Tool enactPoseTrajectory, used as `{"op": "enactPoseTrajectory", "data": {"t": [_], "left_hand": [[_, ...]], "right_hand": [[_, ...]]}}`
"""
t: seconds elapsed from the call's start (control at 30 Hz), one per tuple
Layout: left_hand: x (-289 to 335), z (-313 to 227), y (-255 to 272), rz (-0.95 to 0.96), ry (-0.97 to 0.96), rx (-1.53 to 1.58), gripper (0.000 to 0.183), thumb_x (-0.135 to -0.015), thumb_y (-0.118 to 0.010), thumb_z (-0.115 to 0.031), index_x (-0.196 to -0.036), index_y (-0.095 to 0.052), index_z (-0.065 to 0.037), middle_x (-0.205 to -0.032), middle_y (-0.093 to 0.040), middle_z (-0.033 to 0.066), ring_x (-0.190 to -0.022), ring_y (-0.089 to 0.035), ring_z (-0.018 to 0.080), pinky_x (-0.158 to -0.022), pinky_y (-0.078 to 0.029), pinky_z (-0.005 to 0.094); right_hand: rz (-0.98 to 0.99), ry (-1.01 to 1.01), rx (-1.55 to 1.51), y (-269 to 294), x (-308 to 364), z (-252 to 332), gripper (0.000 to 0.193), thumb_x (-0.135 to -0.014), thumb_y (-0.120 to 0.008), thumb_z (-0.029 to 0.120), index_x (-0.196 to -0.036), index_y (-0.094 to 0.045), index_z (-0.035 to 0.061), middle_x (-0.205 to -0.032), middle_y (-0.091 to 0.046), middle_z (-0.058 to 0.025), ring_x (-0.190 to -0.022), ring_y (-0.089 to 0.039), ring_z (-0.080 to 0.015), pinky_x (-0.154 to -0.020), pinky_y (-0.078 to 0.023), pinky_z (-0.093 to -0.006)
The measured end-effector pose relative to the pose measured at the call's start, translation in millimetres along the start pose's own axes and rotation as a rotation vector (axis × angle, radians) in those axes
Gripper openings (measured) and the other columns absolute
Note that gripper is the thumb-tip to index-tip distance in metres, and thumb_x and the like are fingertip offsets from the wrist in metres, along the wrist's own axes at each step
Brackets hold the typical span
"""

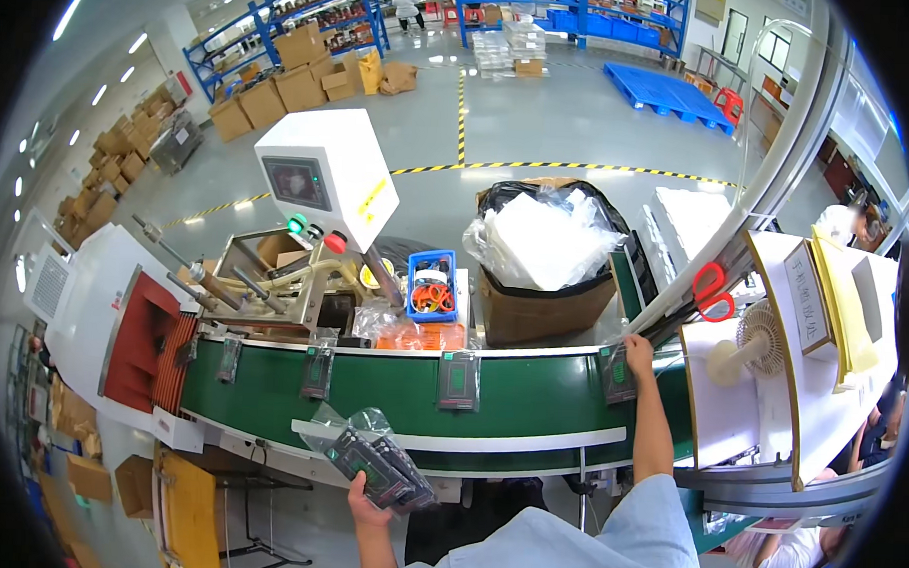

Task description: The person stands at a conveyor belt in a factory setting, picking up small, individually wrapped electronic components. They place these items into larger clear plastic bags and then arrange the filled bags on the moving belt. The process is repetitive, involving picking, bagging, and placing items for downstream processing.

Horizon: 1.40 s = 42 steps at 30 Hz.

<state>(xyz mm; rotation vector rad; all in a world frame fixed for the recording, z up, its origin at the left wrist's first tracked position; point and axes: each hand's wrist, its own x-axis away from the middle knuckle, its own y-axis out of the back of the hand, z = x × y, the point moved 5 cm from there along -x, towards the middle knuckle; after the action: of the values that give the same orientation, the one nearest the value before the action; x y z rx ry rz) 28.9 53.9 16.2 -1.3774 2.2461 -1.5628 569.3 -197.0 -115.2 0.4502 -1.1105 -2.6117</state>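
My left hand (365,504) is closed around a small stack of flat black boxes in clear plastic bags (380,469), held in front of the belt's near edge. At the right part of the green conveyor belt (531,392), my right hand (637,354) pinches the upper end of another bagged black box (617,378) that lies on the belt. Three more bagged black boxes lie spaced out to the left: one in the middle (459,380), one farther left (318,371) and one near the red-curtained machine (231,359).
At the left belt end stands a white machine with a red curtain (137,338). Beyond the belt are a white control box (323,174), a blue bin (431,286) and a carton of plastic wrap (544,312). Red-handled scissors (713,291) and a small fan (753,345) are at right.
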Motion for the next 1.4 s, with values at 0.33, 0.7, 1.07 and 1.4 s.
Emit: {"op": "enactPoseTrajectory", "data": {"t": [0.33, 0.7, 1.07, 1.4], "left_hand": [[5, 20, 23, -0.017, 0.095, 0.011, 0.053, -0.076, -0.058, -0.029, -0.119, -0.046, 0.0, -0.113, -0.054, 0.0199, -0.102, -0.053, 0.0376, -0.09, -0.04, 0.0523], [4, 25, 6, 0.099, 0.201, 0.085, 0.036, -0.081, -0.054, -0.018, -0.113, -0.051, 0.0, -0.107, -0.059, 0.0164, -0.098, -0.058, 0.0317, -0.087, -0.045, 0.0474], [7, 28, -4, 0.114, 0.313, -0.218, 0.033, -0.084, -0.055, -0.016, -0.113, -0.051, 0.0, -0.104, -0.06, 0.0124, -0.094, -0.06, 0.0241, -0.085, -0.047, 0.0381], [16, 31, 11, 0.192, 0.355, -0.279, 0.042, -0.083, -0.055, -0.012, -0.122, -0.043, 0.0, -0.112, -0.055, 0.0127, -0.101, -0.057, 0.0229, -0.088, -0.046, 0.0375]], "right_hand": [[-0.05, -0.17, 0.067, -74, 46, 70, 0.025, -0.082, -0.048, 0.023, -0.079, -0.064, 0.0034, -0.086, -0.053, -0.0226, -0.08, -0.054, -0.0389, -0.073, -0.043, -0.0457], [-0.078, -0.172, 0.095, -83, 57, 93, 0.032, -0.085, -0.048, 0.032, -0.091, -0.059, 0.0029, -0.09, -0.055, -0.0213, -0.087, -0.055, -0.0381, -0.075, -0.044, -0.0464], [1.134, -0.002, -0.849, -80, 219, 302, 0.028, -0.087, -0.054, 0.022, -0.102, -0.06, 0.0002, -0.079, -0.058, -0.003, -0.071, -0.052, -0.0088, -0.064, -0.042, -0.0232], [0.753, -0.15, -1.172, -44, 176, 346, 0.015, -0.083, -0.057, 0.015, -0.082, -0.061, -0.0002, -0.072, -0.054, -0.0003, -0.06, -0.044, -0.006, -0.052, -0.031, -0.0204]]}}
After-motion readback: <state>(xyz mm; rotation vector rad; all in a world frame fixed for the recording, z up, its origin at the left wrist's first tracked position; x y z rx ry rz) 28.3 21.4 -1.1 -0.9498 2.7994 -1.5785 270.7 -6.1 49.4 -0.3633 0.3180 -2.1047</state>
